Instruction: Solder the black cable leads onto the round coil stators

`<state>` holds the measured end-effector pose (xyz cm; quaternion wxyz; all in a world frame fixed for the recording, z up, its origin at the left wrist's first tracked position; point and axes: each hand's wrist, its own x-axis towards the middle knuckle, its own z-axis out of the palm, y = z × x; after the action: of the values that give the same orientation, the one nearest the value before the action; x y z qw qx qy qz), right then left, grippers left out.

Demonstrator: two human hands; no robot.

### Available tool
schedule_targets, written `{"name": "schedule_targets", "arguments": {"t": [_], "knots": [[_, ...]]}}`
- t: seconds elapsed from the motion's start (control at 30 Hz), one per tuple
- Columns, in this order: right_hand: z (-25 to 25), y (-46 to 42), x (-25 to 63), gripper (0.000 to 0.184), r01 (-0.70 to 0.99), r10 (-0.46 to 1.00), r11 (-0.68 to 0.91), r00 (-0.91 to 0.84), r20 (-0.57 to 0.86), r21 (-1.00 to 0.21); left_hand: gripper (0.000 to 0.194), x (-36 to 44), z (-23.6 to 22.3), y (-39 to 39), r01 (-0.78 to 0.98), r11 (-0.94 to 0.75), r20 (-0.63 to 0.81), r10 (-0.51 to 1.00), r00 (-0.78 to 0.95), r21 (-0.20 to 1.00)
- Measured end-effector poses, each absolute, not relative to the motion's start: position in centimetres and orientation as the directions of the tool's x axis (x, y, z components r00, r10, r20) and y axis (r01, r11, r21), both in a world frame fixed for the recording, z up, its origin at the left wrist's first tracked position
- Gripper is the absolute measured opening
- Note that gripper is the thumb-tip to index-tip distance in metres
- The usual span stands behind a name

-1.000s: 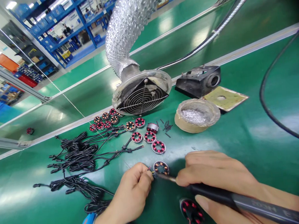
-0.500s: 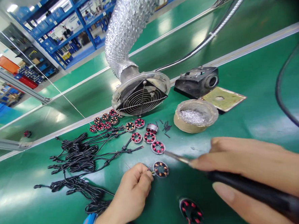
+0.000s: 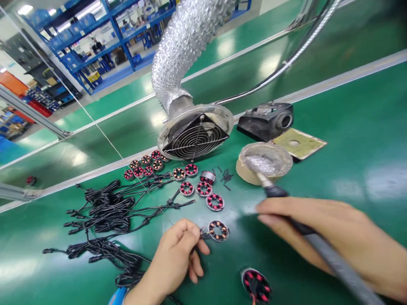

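My right hand (image 3: 336, 241) grips a soldering iron (image 3: 297, 225) like a pen, its tip pushed into the metal wool of a round tip-cleaner pot (image 3: 264, 160). My left hand (image 3: 177, 260) pinches thin wires at the left edge of a small round motor stator (image 3: 219, 230) with copper coils, lying flat on the green table. Another stator (image 3: 256, 285) with red coils lies near the front edge, below the two hands.
Several more stators (image 3: 191, 181) and a tangle of black cables (image 3: 107, 213) lie to the left. A fume extractor fan (image 3: 195, 134) on a silver hose sits behind them. A black iron stand (image 3: 266, 118) and yellow sponge (image 3: 299, 143) stand at the right.
My right hand has lifted the iron away from the stator and swung its tip back and right into the cleaner pot. My left hand stays at the stator.
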<state>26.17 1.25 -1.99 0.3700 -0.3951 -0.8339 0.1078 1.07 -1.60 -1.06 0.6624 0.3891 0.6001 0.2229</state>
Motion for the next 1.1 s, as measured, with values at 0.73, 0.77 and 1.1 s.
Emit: {"name": "schedule_targets", "arguments": {"t": [0.73,0.77,1.1], "knots": [[-4.2,1.8,20.2,0.025,0.188,0.717,0.572,-0.587,0.376,-0.798,0.028,0.5,-1.0,-1.8,0.472,0.382,-0.497,0.856,0.143,0.794],[-4.3,1.8,20.2,0.026,0.179,0.71,0.59,-0.578,0.401,-0.787,0.029,0.5,-1.0,-1.8,0.484,0.375,-0.493,0.859,0.14,0.791],[-5.0,1.9,19.4,0.025,0.199,0.647,0.684,-0.609,0.459,-0.701,0.019,1.2,-0.7,-3.2,0.659,0.09,-0.287,0.937,0.197,0.747]]}}
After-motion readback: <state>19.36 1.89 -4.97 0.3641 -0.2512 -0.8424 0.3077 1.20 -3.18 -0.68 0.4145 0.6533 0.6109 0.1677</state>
